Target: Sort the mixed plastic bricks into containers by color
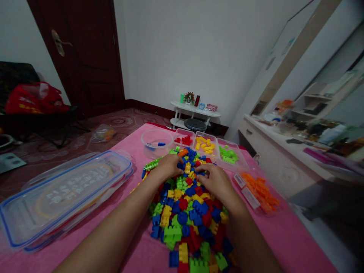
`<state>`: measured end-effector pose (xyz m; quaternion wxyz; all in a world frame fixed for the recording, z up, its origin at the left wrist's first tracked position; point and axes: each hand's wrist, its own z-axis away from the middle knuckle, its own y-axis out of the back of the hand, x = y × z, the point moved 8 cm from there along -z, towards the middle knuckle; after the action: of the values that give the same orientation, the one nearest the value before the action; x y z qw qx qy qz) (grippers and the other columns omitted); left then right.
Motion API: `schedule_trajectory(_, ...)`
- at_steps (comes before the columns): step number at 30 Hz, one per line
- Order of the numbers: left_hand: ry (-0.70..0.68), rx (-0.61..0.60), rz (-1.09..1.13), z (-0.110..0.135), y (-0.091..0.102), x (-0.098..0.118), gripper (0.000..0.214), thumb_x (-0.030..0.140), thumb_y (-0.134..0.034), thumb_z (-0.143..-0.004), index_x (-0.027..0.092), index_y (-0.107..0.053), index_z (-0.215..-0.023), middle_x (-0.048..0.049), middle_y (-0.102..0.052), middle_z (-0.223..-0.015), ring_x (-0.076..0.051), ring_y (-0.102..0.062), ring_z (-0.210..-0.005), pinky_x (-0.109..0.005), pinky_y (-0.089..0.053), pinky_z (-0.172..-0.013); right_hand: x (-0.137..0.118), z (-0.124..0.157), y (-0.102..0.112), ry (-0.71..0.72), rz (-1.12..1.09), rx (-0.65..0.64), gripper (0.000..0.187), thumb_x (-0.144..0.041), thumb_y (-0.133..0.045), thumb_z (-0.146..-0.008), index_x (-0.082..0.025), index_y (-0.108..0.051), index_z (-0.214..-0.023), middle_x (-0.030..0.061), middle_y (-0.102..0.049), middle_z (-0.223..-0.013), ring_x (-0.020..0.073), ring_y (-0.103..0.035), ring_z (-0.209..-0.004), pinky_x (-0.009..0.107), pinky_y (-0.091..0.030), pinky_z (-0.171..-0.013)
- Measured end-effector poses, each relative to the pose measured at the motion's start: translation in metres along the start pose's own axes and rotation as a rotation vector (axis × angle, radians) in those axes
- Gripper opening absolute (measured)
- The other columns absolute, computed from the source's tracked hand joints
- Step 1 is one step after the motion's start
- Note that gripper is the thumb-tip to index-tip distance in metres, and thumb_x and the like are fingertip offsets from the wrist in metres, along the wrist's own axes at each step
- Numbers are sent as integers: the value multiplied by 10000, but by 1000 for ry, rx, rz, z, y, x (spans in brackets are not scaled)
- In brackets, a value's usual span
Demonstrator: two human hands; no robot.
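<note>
A long heap of building blocks (pixel 182 204) in red, yellow, blue and green covers the middle of the pink cloth. My left hand (pixel 170 166) reaches into the far part of this heap, thumb and fingers apart around some blue blocks; no firm grip on them shows. From the other side comes my right hand (pixel 214 177), its bent fingers and thumb parted just above the pile. Between the two hands lies a yellow block (pixel 187 168). The undersides of both hands are hidden.
Beyond the heap stand a round tub (pixel 145 142) with blue blocks and boxes of red blocks (pixel 185 140), yellow blocks (pixel 205 145) and green blocks (pixel 228 154). Orange blocks (pixel 260 191) fill a box at right. Clear lids with blue rims (pixel 68 189) lie stacked at left.
</note>
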<state>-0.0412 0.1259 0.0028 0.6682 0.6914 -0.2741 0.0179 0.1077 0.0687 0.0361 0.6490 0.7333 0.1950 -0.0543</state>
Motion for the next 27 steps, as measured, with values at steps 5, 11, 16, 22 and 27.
schedule_trajectory(5, -14, -70, -114, 5, 4, 6, 410, 394, -691, -651, 253, -664, -1035, -46, -673, -1044, -248, -606, -971, -302, -458, -776, -29, 20, -14, 138, 100, -187, 322, -358, -677, -681, -307, -694, -999, 19, -691, -962, 215, -620, -899, 288, -408, -738)
schedule_trajectory(11, 15, -127, -159, 10, 5, 6, 508, 433, -715, -614, 245, -637, -1079, -65, -662, -1076, -272, -605, -983, -317, -465, -768, -40, 25, -27, 167, 99, -218, 290, -372, -680, -694, -254, -700, -958, 46, -688, -964, 215, -616, -927, 282, -400, -764)
schedule_trajectory(16, 10, -71, -49, 3, 6, -1, 429, 404, -722, -595, 224, -675, -982, -58, -679, -971, -265, -614, -912, -314, -459, -724, -36, 20, -24, 177, 63, -216, 206, -376, -617, -739, -273, -722, -883, 19, -707, -899, 196, -625, -844, 268, -398, -697)
schedule_trajectory(22, 99, 15, 666, -3, 20, -3, 281, 393, -547, -778, 152, -667, -857, -32, -639, -719, -152, -585, -620, -238, -444, -531, -15, 8, 12, 54, -94, 3, 212, -339, -610, -723, -222, -729, -855, 38, -710, -845, 177, -611, -721, 261, -419, -628)
schedule_trajectory(27, 307, -312, 1518, 12, -8, 33, 359, 480, -482, -840, 169, -592, -984, -29, -619, -725, -105, -580, -544, -195, -462, -459, -19, 14, 52, 108, -289, 421, 243, -336, -589, -768, -183, -698, -922, 67, -682, -930, 180, -601, -768, 296, -459, -705)
